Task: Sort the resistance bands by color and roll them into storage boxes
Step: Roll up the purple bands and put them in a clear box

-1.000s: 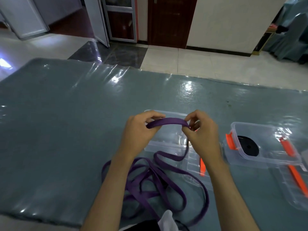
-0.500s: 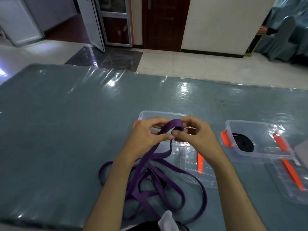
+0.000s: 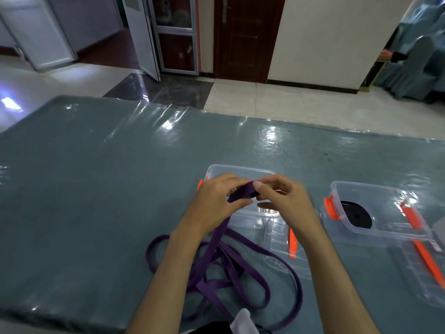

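Purple resistance band (image 3: 212, 256) is mostly a loose tangle on the desk (image 3: 96, 189), right at the near edge, with one end pulled up between both hands. Left hand (image 3: 214, 201) has its grip closed around the strap, thumb pressing on the underside, and the right hand (image 3: 281, 201) pinches the tip of the same strap with thumb and fingers, so neither grip is slack. They're hovering right over the clear storage box (image 3: 240, 171) in the middle; can't really tell what's inside it since the hands cover most of it. Its clear lid (image 3: 284, 256) with an orange clip lies flat just in front of it, with part of the purple loop lying over it. Off to the right there's a second clear box (image 3: 375, 213) with orange latches, and a rolled black band (image 3: 356, 214) sits inside that one. Another lid (image 3: 423, 268) with an orange strip lies next to that box.
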A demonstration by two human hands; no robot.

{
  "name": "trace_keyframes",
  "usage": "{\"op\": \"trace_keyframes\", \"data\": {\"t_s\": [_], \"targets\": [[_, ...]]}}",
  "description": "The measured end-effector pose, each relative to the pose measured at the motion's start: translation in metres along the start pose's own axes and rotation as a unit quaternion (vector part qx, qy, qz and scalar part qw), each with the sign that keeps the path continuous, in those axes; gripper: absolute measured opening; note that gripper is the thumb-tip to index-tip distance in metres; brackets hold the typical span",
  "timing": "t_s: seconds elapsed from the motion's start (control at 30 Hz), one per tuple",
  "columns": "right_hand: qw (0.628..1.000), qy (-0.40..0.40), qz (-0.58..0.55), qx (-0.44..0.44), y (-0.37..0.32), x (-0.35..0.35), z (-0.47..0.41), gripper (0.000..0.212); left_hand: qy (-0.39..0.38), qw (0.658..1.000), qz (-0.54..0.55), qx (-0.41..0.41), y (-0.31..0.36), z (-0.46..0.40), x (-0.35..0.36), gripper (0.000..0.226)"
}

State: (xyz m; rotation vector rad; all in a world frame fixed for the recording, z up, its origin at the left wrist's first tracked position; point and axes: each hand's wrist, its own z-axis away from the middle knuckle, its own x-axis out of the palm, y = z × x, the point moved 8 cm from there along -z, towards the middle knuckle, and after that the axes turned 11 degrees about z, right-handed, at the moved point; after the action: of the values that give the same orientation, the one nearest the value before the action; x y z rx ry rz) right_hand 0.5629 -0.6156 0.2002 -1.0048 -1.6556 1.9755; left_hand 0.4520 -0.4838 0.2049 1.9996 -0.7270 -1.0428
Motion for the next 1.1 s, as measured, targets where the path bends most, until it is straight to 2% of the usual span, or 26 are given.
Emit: {"op": "trace_keyframes", "data": {"t_s": [0.2, 0.3, 0.43, 0.53, 0.6, 0.7, 0.83, 0.93, 1.1], "targets": [[0.998, 0.041, -0.039, 0.004, 0.003, -0.012, -0.002, 0.011, -0.032, 0.999, 0.012, -0.016, 0.0, -0.001, 0.011, 0.045], [0.997, 0.061, -0.052, -0.015, -0.004, -0.014, -0.004, 0.012, -0.004, 0.997, 0.066, -0.045, 0.0, -0.005, 0.011, 0.043], [0.985, 0.03, -0.17, -0.012, -0.011, -0.015, -0.005, 0.011, 0.036, 0.975, 0.207, -0.078, 0.003, -0.009, 0.01, 0.035], [0.966, 0.001, -0.259, 0.007, -0.011, -0.009, -0.006, 0.015, 0.071, 0.962, 0.256, -0.059, 0.013, -0.01, 0.008, 0.031], [0.961, -0.011, -0.275, 0.019, -0.01, -0.005, -0.006, 0.016, 0.076, 0.957, 0.273, -0.055, 0.014, -0.009, 0.007, 0.03], [0.966, -0.02, -0.255, 0.02, -0.008, 0.0, -0.002, 0.015, 0.067, 0.963, 0.257, -0.049, 0.013, -0.008, 0.001, 0.032], [0.983, 0.027, -0.18, -0.021, -0.014, -0.007, 0.002, 0.009, 0.043, 0.979, 0.195, -0.049, 0.016, -0.006, -0.001, 0.031], [0.991, 0.05, -0.12, -0.037, -0.019, -0.01, 0.005, 0.012, 0.043, 0.979, 0.19, -0.057, 0.017, -0.005, 0.0, 0.026], [0.985, 0.036, -0.167, -0.002, -0.014, -0.009, 0.003, 0.006, 0.039, 0.987, 0.157, -0.012, 0.022, -0.006, -0.002, 0.03]]}}
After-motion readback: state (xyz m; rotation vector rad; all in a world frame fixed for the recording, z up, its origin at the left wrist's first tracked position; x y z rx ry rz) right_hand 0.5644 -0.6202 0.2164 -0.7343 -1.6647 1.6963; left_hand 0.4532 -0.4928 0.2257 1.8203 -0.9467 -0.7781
